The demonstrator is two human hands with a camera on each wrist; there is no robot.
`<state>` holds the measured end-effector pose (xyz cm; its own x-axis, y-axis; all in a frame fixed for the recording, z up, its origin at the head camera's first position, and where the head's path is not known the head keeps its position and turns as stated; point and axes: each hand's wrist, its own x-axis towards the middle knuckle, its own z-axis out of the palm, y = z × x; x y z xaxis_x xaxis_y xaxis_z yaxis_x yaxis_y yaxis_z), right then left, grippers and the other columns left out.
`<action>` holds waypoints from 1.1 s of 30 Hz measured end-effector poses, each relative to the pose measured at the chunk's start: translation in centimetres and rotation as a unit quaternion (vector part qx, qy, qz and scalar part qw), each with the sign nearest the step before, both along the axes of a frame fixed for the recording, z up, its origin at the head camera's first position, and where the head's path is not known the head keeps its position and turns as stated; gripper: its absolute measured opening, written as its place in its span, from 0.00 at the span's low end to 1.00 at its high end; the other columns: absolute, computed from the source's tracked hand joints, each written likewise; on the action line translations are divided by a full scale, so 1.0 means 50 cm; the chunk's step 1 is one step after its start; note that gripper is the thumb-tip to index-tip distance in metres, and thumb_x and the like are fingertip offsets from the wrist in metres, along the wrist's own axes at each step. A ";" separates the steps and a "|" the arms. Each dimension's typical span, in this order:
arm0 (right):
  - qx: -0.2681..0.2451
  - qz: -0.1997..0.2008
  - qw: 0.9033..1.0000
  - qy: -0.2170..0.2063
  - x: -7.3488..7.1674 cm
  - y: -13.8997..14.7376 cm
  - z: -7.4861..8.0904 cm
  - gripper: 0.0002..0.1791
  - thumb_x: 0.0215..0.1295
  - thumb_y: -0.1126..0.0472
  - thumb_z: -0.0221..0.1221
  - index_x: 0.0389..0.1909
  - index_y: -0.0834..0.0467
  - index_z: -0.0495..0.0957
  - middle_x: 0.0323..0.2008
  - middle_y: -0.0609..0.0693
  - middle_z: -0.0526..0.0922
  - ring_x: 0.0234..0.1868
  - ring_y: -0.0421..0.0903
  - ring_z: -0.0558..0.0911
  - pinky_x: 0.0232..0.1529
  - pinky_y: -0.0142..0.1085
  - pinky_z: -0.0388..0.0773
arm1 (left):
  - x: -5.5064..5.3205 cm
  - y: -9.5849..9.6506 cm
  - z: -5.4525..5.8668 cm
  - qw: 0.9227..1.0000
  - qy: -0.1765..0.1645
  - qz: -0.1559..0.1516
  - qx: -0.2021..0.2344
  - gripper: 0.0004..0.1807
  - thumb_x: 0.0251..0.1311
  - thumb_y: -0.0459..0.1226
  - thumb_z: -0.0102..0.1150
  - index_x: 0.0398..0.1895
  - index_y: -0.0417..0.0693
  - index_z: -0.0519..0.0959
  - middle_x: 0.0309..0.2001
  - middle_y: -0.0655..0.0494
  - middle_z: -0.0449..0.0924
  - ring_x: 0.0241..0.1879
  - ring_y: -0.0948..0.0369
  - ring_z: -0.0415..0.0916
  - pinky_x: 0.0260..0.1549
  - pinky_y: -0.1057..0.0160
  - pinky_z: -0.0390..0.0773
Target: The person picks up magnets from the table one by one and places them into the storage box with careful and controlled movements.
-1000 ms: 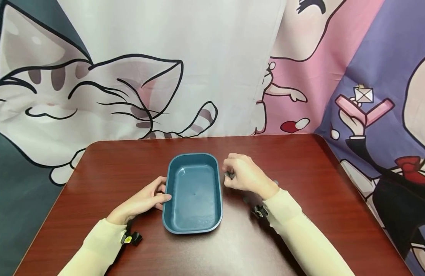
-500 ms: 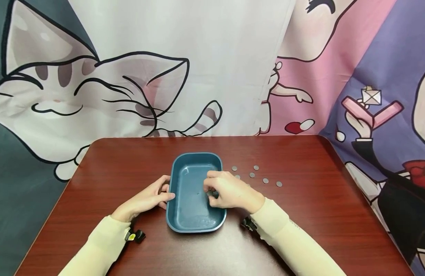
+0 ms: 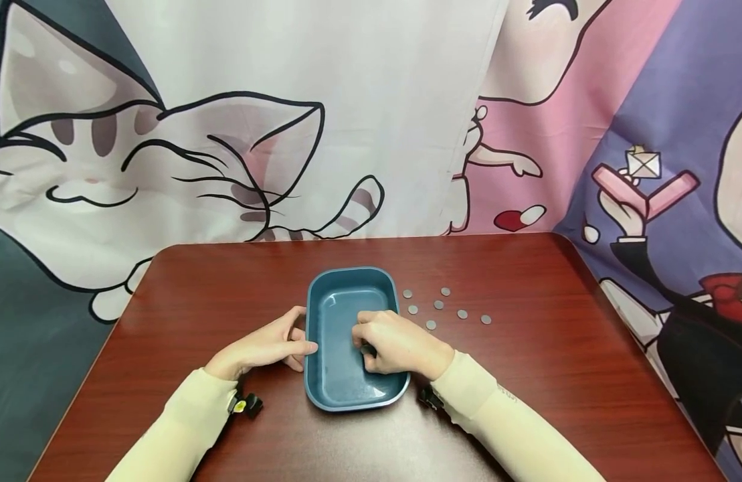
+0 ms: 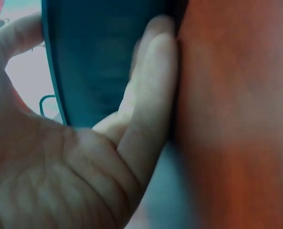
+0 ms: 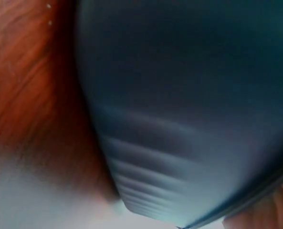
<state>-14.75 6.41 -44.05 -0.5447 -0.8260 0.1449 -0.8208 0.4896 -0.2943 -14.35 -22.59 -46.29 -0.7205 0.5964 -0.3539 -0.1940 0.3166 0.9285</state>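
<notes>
In the head view, bright light is falling from above, laying a pale glare across the near tabletop [image 3: 371, 448], a small glint inside the blue tray [image 3: 337, 375] and shadows beneath the sleeves [image 3: 515, 432]. The left wrist view is looking dimmer, its tabletop blurring at the right while the backdrop [image 4: 31, 76] is washing out white. The right wrist view is smearing most, the tray's wall sinking into shadow and haze veiling the lower left corner

The right hand [image 3: 401, 343] hides part of the blue tray [image 3: 337, 375], blurred in the right-wrist view.
</notes>
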 end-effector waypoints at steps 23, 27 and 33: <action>0.100 0.057 0.993 -0.010 -0.029 -0.053 0.071 0.08 0.50 0.64 0.70 0.27 0.50 0.81 0.29 0.42 0.74 0.26 0.39 0.75 0.28 0.26 0.70 | -0.018 0.023 -0.001 0.999 0.007 -0.031 -0.026 0.43 0.69 0.40 0.65 0.76 0.40 0.47 0.31 0.44 0.87 0.27 0.55 0.86 0.35 0.50 0.90; 0.106 0.050 0.992 -0.040 -0.051 -0.051 0.092 0.07 0.53 0.64 0.69 0.28 0.51 0.81 0.30 0.42 0.75 0.28 0.39 0.75 0.30 0.27 0.72 | -0.017 0.023 -0.002 0.999 0.011 -0.030 -0.028 0.42 0.69 0.39 0.64 0.75 0.40 0.48 0.29 0.46 0.87 0.26 0.57 0.85 0.35 0.50 0.90; 0.105 0.033 0.993 -0.049 -0.073 -0.034 0.098 0.07 0.51 0.66 0.68 0.27 0.52 0.81 0.29 0.42 0.74 0.26 0.39 0.74 0.28 0.28 0.71 | -0.015 0.028 -0.004 0.999 0.015 -0.024 -0.035 0.38 0.69 0.39 0.64 0.71 0.38 0.52 0.25 0.48 0.84 0.24 0.56 0.84 0.33 0.50 0.90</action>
